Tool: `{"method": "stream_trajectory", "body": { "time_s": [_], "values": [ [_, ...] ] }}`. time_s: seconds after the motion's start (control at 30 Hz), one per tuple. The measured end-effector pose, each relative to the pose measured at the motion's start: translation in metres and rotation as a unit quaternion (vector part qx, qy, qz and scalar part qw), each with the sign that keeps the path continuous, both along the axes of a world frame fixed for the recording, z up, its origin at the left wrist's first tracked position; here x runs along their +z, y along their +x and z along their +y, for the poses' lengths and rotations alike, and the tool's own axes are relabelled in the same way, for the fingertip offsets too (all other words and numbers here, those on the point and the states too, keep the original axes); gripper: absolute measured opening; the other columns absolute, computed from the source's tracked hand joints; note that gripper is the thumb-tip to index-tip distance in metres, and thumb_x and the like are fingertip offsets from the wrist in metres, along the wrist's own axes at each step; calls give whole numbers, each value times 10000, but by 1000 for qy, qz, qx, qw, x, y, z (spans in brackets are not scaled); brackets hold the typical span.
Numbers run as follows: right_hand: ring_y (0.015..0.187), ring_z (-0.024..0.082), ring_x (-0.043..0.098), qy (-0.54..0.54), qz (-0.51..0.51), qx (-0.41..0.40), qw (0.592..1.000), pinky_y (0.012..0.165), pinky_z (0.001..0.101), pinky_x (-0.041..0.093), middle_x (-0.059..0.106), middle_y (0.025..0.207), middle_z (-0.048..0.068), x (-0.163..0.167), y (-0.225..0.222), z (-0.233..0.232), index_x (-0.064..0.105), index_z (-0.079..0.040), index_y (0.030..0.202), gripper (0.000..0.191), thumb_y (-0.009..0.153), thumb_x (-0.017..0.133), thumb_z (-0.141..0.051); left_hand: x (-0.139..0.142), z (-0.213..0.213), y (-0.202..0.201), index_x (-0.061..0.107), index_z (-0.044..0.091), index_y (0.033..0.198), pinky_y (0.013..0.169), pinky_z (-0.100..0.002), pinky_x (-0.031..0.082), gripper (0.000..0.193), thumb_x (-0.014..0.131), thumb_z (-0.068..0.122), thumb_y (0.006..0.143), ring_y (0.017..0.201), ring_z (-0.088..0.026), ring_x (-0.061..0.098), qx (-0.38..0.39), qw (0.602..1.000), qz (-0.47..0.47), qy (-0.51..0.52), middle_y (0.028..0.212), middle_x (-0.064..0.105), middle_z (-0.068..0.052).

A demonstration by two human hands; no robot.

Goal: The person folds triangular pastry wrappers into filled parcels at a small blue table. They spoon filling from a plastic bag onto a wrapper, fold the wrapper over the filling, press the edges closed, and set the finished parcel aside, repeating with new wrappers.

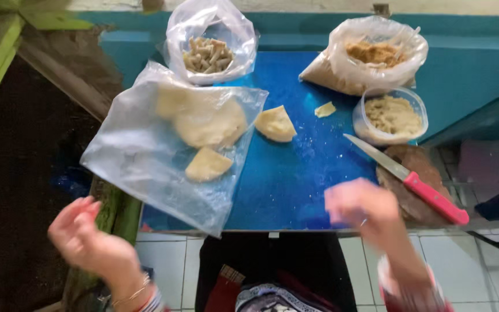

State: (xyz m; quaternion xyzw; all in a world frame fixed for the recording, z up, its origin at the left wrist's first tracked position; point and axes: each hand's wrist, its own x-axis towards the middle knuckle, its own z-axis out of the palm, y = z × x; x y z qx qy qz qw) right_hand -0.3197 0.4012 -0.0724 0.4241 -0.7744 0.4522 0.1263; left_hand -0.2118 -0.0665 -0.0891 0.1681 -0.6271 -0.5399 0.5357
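Dough wedge (275, 123) lies loose mid-board, apart from both hands. Right hand (358, 203), blurred and seemingly empty, hovers just beside the pink-handled knife (411, 180); a careless sweep could knock it off. Left hand (85, 237) hangs open, empty.

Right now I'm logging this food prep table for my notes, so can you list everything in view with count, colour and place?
Table: one, blue top, centre.
Flat plastic bag: one, clear, left of the table, over its edge.
Dough pieces on the bag: about three, pale yellow.
Dough wedge: one, pale yellow, bare table, centre.
Dough scrap: one, small, pale yellow, right of the wedge.
Bag of rolls: one, clear, beige sticks inside, back left.
Bag of crumbs: one, clear, brown filling, back right.
Tub: one, clear, beige filling, right.
Knife: one, pink handle, right edge.
Left hand: empty, off the table, lower left.
Right hand: blurred, at the front edge near the knife.
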Motion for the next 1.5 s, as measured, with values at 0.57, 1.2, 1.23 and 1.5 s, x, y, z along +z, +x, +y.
{"method": "stream_trajectory", "body": {
  "time_s": [0.57,1.2,1.23,1.5],
  "values": [
    [1160,386,588,249,-29,-134,959,1013,458,490,624,1269,144,-7,-179,-199,621,-132,1263,587,745,830,-313,-17,87,-253,688,47,1086,687,-269,561,164,654,111,939,760,-112,701,-384,914,-133,18,906,732,-59],
    [874,243,673,209,21,-36,977,724,378,548,673,908,10,37,-183,-192,720,-170,896,158,820,834,-249,22,54,-254,661,55,1115,794,-409,567,355,759,130,782,924,-301,714,-419,815,-299,-267,1036,699,-158],
    [870,240,678,216,38,-39,975,720,379,547,674,905,4,38,-182,-193,724,-180,902,138,836,825,-246,24,53,-255,657,55,1123,799,-412,563,378,765,130,768,928,-307,710,-426,808,-301,-274,1044,694,-162],
    [797,259,699,212,21,-44,976,678,379,558,701,894,26,39,-184,-197,750,-145,889,143,857,785,-279,27,60,-252,692,63,1082,834,-417,558,298,756,209,829,927,-310,719,-403,811,-333,-264,1029,706,-155]
  ]
}}
